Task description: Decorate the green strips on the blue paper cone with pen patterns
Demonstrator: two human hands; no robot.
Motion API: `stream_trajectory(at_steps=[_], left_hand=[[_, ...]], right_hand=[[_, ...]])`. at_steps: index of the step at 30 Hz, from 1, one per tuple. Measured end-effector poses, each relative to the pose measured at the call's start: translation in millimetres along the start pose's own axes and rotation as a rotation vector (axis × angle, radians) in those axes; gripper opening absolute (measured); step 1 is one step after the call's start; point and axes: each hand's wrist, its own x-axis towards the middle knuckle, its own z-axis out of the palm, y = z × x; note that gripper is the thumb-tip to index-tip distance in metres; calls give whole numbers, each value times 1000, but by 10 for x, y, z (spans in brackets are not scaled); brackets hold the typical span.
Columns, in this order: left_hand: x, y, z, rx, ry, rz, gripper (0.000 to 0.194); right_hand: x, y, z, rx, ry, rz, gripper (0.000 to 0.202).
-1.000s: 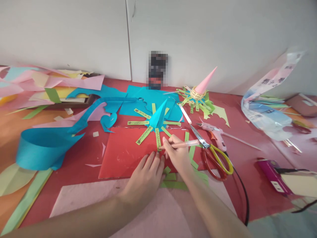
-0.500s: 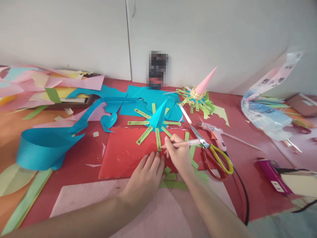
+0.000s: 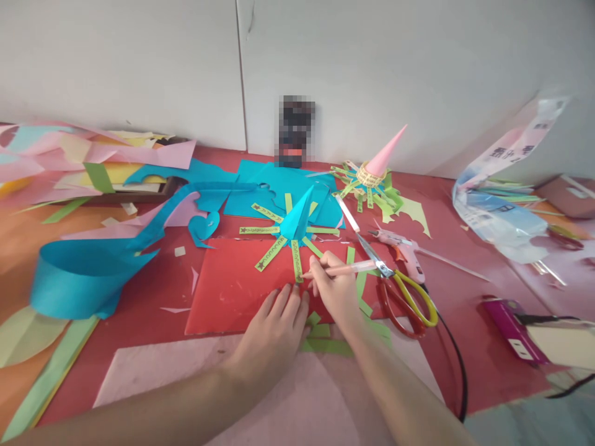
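Note:
My right hand [image 3: 337,294] is closed around a pen [image 3: 351,269], its tip at the lower end of a green paper strip [image 3: 297,257]. That strip is one of several fanning out from under a blue paper cone [image 3: 296,217]; some bear drawn loops and a star. My left hand [image 3: 279,319] lies flat, fingers stretched, on a red board [image 3: 223,291], its fingertips just below the strip's end. Loose green strips [image 3: 325,347] lie partly under my hands. Scissors [image 3: 383,269] with red and yellow handles rest right of my right hand.
A pink glue gun [image 3: 404,251] with a black cord lies beyond the scissors. Behind stands a pink paper cone [image 3: 385,155] on green strips. A blue paper ring [image 3: 79,272] sits at left, near heaped paper scraps [image 3: 93,155]. A purple power strip [image 3: 515,328] is at right.

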Motion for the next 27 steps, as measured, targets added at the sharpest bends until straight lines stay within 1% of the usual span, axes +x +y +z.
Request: stream_trajectory(at_steps=[8,22,27], left_hand=[[-4,3,2,7,13,1,40],[-5,5,7,11,25,4,39],[6,1,6,6,27,2,39]], right_hand=[[1,44,-5,-68,-13,-12,33],[20,7,-10,-10,52,-6,34],[7,22,1,15,8,11,34]])
